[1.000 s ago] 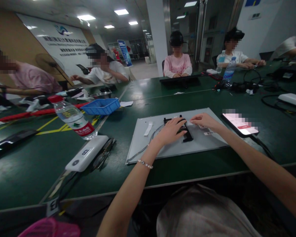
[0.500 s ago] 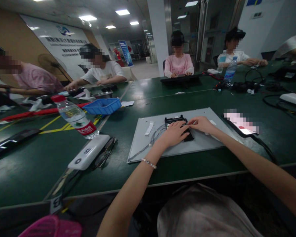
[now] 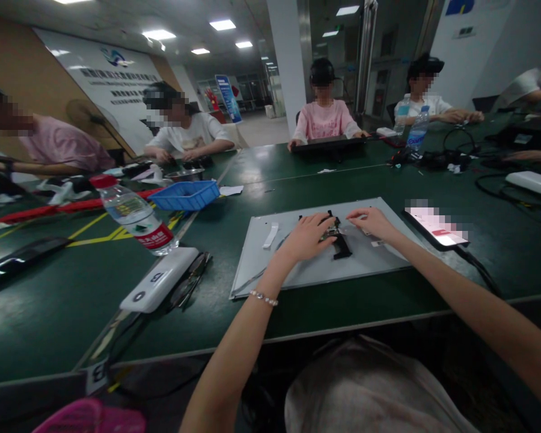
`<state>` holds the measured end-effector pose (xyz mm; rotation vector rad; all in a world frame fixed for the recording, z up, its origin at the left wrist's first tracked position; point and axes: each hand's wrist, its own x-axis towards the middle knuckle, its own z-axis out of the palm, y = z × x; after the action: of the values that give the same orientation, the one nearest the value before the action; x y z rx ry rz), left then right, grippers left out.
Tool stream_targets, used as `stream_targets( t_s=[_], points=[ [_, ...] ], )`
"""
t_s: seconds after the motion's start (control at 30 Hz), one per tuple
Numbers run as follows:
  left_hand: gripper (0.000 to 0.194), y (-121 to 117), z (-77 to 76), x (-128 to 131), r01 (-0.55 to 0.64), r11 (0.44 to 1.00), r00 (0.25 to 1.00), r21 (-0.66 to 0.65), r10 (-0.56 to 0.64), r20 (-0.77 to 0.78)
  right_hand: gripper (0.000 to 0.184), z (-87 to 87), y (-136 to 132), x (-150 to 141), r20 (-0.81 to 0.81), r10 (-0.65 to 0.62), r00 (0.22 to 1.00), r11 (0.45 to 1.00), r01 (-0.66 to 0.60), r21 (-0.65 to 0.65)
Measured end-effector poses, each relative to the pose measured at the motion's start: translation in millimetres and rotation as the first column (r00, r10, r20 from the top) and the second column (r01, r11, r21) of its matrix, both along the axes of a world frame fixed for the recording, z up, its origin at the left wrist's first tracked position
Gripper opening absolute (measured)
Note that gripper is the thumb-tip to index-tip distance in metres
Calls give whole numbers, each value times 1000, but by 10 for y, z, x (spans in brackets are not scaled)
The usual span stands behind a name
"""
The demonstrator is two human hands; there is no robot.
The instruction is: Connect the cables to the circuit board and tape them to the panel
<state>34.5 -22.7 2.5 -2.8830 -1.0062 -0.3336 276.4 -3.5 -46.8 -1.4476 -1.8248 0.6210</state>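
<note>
A grey metal panel (image 3: 365,264) lies flat on the green table in front of me, with a black part (image 3: 340,243) and thin cables (image 3: 256,276) on its middle. My left hand (image 3: 307,237) rests on the panel at the black part's left side, fingers bent onto it. Just right of the part, my right hand (image 3: 372,221) has its fingertips pinched low on the panel; what they hold is too small to make out. A white strip (image 3: 271,235) sits on the panel's left area.
A lit phone (image 3: 437,227) with a cable lies right of the panel. At left stand a water bottle (image 3: 133,218), a white power bank (image 3: 158,279), glasses (image 3: 190,282) and a blue tray (image 3: 186,195). Several people sit around the table. A pink basket (image 3: 90,418) shows at bottom left.
Both hands shifted slightly over the black part; the left hand slid a little leftwards, uncovering more of the part. The panel stayed put.
</note>
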Motion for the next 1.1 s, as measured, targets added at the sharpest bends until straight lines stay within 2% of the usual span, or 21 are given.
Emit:
stream_targets(
  t_s=[0.1, 0.23, 0.4, 0.57, 0.93, 1.1],
  points=[
    [43, 142, 121, -259, -139, 989, 990, 52, 137, 30, 20, 1, -22, -32, 71, -10, 997, 999, 8, 35],
    [37, 357, 145, -699, -322, 947, 946, -1, 322, 47, 21, 24, -70, -66, 143, 5, 990, 997, -17, 80],
    [40, 518, 34, -1057, -341, 916, 926, -212, 366, 91, 23, 18, -74, -40, 188, 18, 982, 994, -38, 104],
    [37, 563, -25, -1164, -327, 885, 927, -331, 369, 71, 22, 1, -60, -36, 207, 30, 978, 992, -54, 113],
    [27, 606, -38, -1244, -410, 877, 897, -251, 438, 65, 24, 11, -94, -47, 246, 55, 968, 987, -91, 136],
    [21, 619, -31, -1310, -374, 861, 893, -344, 435, 119, 22, 16, -92, -71, 219, 14, 976, 983, -54, 178]
  ],
)
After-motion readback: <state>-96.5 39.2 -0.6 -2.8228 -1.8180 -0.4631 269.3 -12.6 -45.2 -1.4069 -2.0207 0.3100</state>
